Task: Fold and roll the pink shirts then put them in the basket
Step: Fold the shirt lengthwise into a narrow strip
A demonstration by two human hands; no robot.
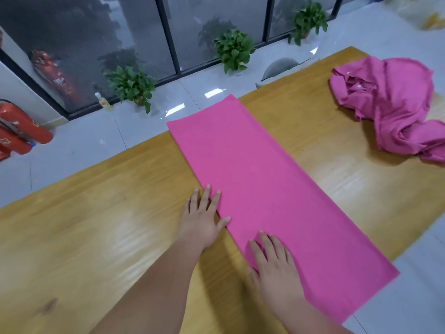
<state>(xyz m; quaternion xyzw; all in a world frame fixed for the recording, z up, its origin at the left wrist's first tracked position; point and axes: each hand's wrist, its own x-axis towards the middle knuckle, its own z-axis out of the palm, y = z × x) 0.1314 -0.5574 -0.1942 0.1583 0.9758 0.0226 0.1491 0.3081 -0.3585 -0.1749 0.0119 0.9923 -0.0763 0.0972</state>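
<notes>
Wooden table (96, 225): left hand (204, 220) and right hand (274, 263) press flat-fingered on the folded shirt (265, 177) (crumpled shirt (397, 104) apart).

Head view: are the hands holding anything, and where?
Nothing is gripped: the left hand and right hand lie flat on the folded pink shirt along its left edge.

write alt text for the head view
Left hand and right hand rest flat on the edge of a folded pink shirt, a long strip across a wooden table. A crumpled pink shirt lies at its far right.
</notes>
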